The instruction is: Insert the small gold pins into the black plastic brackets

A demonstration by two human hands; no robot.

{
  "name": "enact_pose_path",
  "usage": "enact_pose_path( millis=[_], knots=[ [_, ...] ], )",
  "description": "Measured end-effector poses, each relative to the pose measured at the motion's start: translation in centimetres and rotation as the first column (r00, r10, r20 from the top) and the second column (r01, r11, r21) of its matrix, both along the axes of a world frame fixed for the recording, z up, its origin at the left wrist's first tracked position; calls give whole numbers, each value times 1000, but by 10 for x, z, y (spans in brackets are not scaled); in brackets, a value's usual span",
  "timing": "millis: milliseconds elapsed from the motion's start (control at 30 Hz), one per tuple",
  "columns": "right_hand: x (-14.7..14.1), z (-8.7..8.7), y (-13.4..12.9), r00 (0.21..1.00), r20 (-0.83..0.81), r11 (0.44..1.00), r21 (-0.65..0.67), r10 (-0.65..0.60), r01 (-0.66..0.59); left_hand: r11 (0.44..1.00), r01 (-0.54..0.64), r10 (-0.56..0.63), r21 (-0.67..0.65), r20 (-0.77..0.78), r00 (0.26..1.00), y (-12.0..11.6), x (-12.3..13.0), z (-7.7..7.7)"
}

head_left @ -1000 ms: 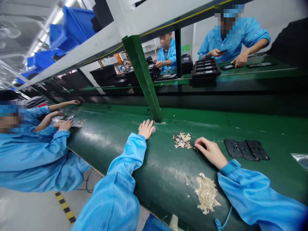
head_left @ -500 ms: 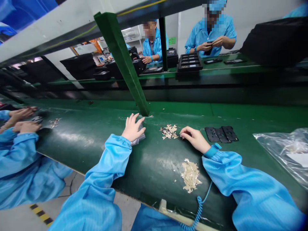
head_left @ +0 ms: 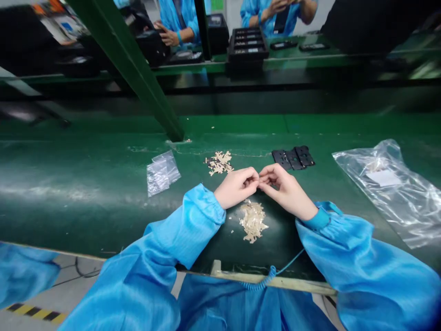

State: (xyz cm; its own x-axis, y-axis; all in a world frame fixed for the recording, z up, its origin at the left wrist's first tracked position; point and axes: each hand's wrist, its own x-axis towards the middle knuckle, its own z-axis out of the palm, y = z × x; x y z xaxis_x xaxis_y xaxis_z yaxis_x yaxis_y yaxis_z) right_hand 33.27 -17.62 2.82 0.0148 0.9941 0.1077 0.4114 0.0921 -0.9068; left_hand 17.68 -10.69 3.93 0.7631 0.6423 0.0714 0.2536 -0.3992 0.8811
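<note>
My left hand (head_left: 238, 186) and my right hand (head_left: 285, 189) meet fingertip to fingertip above the green bench (head_left: 113, 184). Fingers of both are pinched together; anything between them is too small or hidden to make out. Just below my hands lies a pile of pale flat pieces (head_left: 253, 221). Behind my left hand is a smaller heap of beige and dark pieces (head_left: 220, 162). Black plates (head_left: 293, 157) lie side by side behind my right hand. Small clear plastic bags (head_left: 162, 173) rest to the left.
A large clear bag (head_left: 389, 184) lies at the right. The green post (head_left: 138, 73) rises behind the small bags. A coiled blue cord (head_left: 262, 282) hangs at the front edge. Across the bench are black trays (head_left: 248, 43) and a person's hands (head_left: 168, 34).
My left hand has left the small clear bags and come right to meet my right hand, its spread fingers now closed. My right hand has moved off the small heap. The view has tilted down.
</note>
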Motion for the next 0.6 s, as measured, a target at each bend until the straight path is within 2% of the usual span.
enact_pose_path(
  millis=[67,200,267,367,467,533,600],
  knots=[
    [-3,3,-7,999,43,1000,12,23,-24,999,19,-20,-40,-29,999,-4,-4,1],
    [-11,8,-13,998,58,997,83,-9,4,971,-31,29,-238,-13,999,-15,-13,-2],
    [-15,10,-15,997,75,995,97,4,-12,966,-50,51,-255,0,999,-19,-16,-2],
    [-18,11,-18,989,121,994,60,82,-90,995,-52,53,-91,9,999,-21,-17,1],
    [-19,12,-20,977,166,988,43,137,-146,994,20,-16,105,-31,999,-20,-17,4],
    [-19,11,-21,972,191,987,56,138,-151,989,50,-41,137,-67,997,-20,-17,5],
    [-18,11,-21,971,209,987,76,120,-139,995,45,-37,88,-90,995,-20,-18,5]
  ],
)
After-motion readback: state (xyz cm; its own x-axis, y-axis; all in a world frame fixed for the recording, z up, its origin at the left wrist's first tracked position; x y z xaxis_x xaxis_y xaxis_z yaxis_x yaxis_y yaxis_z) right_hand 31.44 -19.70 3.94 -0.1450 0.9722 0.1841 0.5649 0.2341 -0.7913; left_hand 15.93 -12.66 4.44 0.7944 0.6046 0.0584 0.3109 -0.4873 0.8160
